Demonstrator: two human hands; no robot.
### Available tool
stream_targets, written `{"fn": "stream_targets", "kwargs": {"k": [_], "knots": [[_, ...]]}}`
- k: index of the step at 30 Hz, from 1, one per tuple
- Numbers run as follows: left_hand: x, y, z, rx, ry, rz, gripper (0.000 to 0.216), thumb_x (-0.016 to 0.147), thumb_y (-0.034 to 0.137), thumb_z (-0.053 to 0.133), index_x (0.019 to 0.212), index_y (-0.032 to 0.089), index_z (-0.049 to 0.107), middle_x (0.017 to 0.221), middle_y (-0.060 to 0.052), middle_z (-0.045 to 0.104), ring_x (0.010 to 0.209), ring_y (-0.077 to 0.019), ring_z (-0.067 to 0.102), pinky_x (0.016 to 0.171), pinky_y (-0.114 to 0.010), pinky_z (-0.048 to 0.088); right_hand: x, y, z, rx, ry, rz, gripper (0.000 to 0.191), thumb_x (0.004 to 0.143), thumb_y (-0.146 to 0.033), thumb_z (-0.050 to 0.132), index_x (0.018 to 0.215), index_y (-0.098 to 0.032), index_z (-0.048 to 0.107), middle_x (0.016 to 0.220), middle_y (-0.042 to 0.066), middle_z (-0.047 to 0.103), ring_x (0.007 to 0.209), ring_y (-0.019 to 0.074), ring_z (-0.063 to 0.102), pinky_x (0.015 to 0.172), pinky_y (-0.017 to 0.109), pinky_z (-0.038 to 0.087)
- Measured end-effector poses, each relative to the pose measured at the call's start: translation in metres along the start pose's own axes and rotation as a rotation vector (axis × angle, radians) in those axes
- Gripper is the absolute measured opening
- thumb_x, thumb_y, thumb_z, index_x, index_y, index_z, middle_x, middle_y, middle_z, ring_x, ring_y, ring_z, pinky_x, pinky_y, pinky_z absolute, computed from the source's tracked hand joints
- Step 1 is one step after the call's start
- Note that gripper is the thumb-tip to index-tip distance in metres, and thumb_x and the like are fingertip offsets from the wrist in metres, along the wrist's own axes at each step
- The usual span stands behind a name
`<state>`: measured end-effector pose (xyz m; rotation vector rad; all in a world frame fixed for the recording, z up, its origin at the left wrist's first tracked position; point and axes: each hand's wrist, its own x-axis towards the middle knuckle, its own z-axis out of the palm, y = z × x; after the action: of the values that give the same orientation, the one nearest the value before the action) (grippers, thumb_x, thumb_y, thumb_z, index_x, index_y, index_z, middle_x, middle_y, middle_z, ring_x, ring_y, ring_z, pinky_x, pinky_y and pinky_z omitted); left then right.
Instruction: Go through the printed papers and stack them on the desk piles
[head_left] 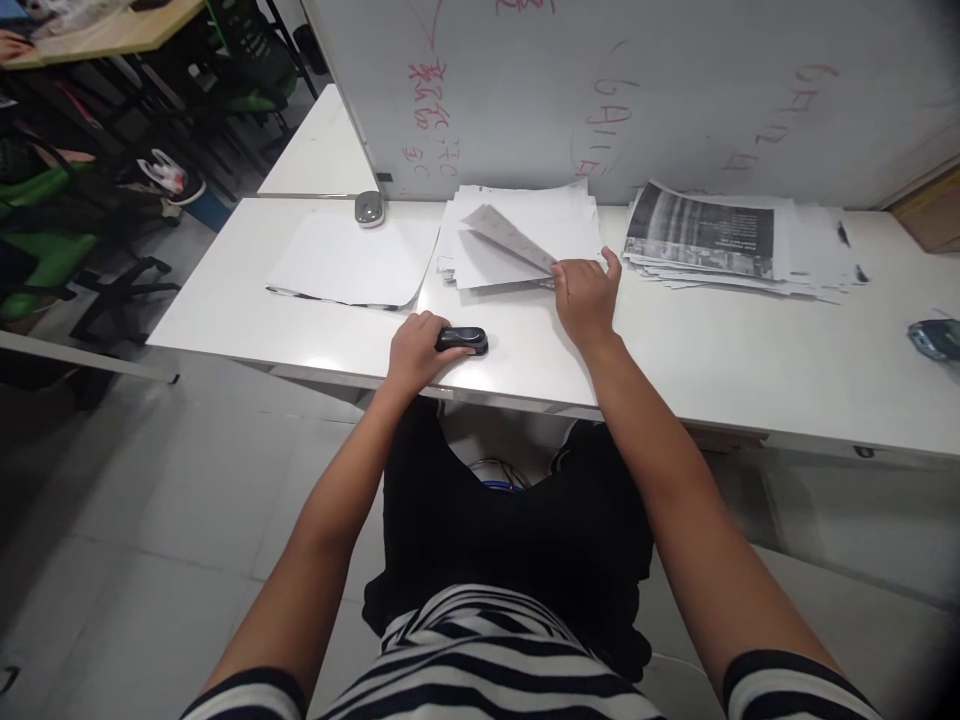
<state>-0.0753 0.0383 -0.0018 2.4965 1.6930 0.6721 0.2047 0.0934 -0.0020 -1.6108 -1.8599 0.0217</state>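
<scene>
My left hand [415, 352] rests near the front edge of the white table [697, 350], its fingers closed around a small black stapler [463, 340]. My right hand [586, 295] pinches the near corner of a sheet [510, 238] and lifts it off the middle stack of white papers [525, 225]. The lifted sheet tilts up toward the left.
A single white sheet [345, 262] lies to the left, with a small grey round object [369, 208] behind it. A stack of printed pages [712, 240] sits to the right. A whiteboard [637, 90] stands behind the table. A dark object [936, 338] lies at the far right.
</scene>
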Motion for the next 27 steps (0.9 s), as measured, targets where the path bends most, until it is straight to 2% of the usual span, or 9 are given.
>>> {"fn": "stream_targets", "kwargs": {"k": [4, 8, 12, 15, 17, 19, 21, 24, 27], "knots": [[0.002, -0.003, 0.002, 0.009, 0.020, -0.044, 0.042, 0.077, 0.059, 0.067, 0.093, 0.022, 0.058, 0.089, -0.008, 0.062, 0.086, -0.0247, 0.054, 0.074, -0.037, 0.040, -0.006, -0.009, -0.022, 0.051, 0.103, 0.028, 0.055, 0.100, -0.049, 0.017, 0.106, -0.021, 0.064, 0.109, 0.011, 0.064, 0.116, 0.0266, 0.057, 0.119, 0.053, 0.015], [-0.002, 0.001, -0.005, -0.019, 0.137, -0.081, 0.043, 0.076, 0.057, 0.068, 0.099, 0.023, 0.058, 0.100, -0.010, 0.063, 0.102, -0.0303, 0.055, 0.088, -0.046, 0.039, -0.060, -0.027, -0.062, 0.196, 0.232, 0.155, 0.057, 0.095, -0.061, 0.021, 0.101, -0.023, 0.064, 0.103, 0.013, 0.063, 0.114, 0.0314, 0.056, 0.111, 0.058, 0.027], [-0.018, 0.037, -0.014, -0.226, 0.235, 0.015, 0.065, 0.070, 0.068, 0.068, 0.118, 0.026, 0.054, 0.125, -0.013, 0.057, 0.126, -0.0351, 0.046, 0.104, -0.053, 0.033, -0.129, -0.042, -0.091, 0.291, 0.398, 0.393, 0.053, 0.093, -0.066, 0.027, 0.083, -0.025, 0.061, 0.078, 0.007, 0.058, 0.093, 0.0266, 0.060, 0.092, 0.046, 0.047], [-0.025, 0.078, -0.017, -0.635, 0.117, 0.076, 0.077, 0.077, 0.075, 0.051, 0.136, 0.027, 0.041, 0.133, -0.014, 0.055, 0.126, -0.0302, 0.050, 0.099, -0.046, 0.044, -0.154, -0.044, -0.097, 0.381, 0.330, 0.468, 0.047, 0.093, -0.063, 0.035, 0.074, -0.025, 0.056, 0.069, 0.003, 0.054, 0.077, 0.0210, 0.059, 0.076, 0.036, 0.050], [-0.022, 0.103, -0.018, -0.877, -0.005, 0.063, 0.071, 0.083, 0.071, 0.047, 0.139, 0.027, 0.040, 0.128, -0.013, 0.059, 0.120, -0.0274, 0.057, 0.094, -0.042, 0.049, -0.155, -0.044, -0.099, 0.472, 0.231, 0.458, 0.040, 0.092, -0.060, 0.042, 0.085, -0.025, 0.059, 0.078, 0.003, 0.061, 0.080, 0.0200, 0.060, 0.075, 0.033, 0.050], [-0.014, 0.121, -0.020, -1.012, -0.060, 0.016, 0.061, 0.086, 0.063, 0.052, 0.135, 0.026, 0.047, 0.121, -0.011, 0.065, 0.115, -0.0267, 0.061, 0.093, -0.042, 0.052, -0.150, -0.043, -0.101, 0.554, 0.156, 0.428, 0.035, 0.089, -0.056, 0.051, 0.102, -0.025, 0.059, 0.094, 0.004, 0.066, 0.090, 0.0208, 0.062, 0.080, 0.033, 0.050], [-0.003, 0.131, -0.024, -1.061, -0.036, -0.010, 0.055, 0.086, 0.056, 0.058, 0.131, 0.025, 0.053, 0.116, -0.009, 0.067, 0.114, -0.0269, 0.062, 0.095, -0.044, 0.052, -0.142, -0.043, -0.105, 0.606, 0.125, 0.396, 0.036, 0.086, -0.052, 0.058, 0.109, -0.025, 0.057, 0.103, 0.005, 0.067, 0.097, 0.0219, 0.062, 0.084, 0.034, 0.050], [0.010, 0.134, -0.030, -1.057, 0.032, 0.022, 0.050, 0.086, 0.053, 0.060, 0.127, 0.024, 0.056, 0.116, -0.008, 0.068, 0.117, -0.0275, 0.060, 0.098, -0.046, 0.051, -0.128, -0.040, -0.107, 0.625, 0.125, 0.344, 0.031, 0.086, -0.049, 0.059, 0.105, -0.024, 0.059, 0.103, 0.005, 0.068, 0.101, 0.0222, 0.062, 0.089, 0.034, 0.049], [0.016, 0.130, -0.028, -1.021, 0.034, 0.038, 0.045, 0.086, 0.051, 0.060, 0.120, 0.023, 0.060, 0.114, -0.007, 0.069, 0.116, -0.0278, 0.060, 0.098, -0.047, 0.050, -0.118, -0.034, -0.097, 0.555, 0.113, 0.322, 0.030, 0.087, -0.050, 0.056, 0.099, -0.023, 0.062, 0.103, 0.006, 0.068, 0.102, 0.0234, 0.061, 0.092, 0.037, 0.048]]}}
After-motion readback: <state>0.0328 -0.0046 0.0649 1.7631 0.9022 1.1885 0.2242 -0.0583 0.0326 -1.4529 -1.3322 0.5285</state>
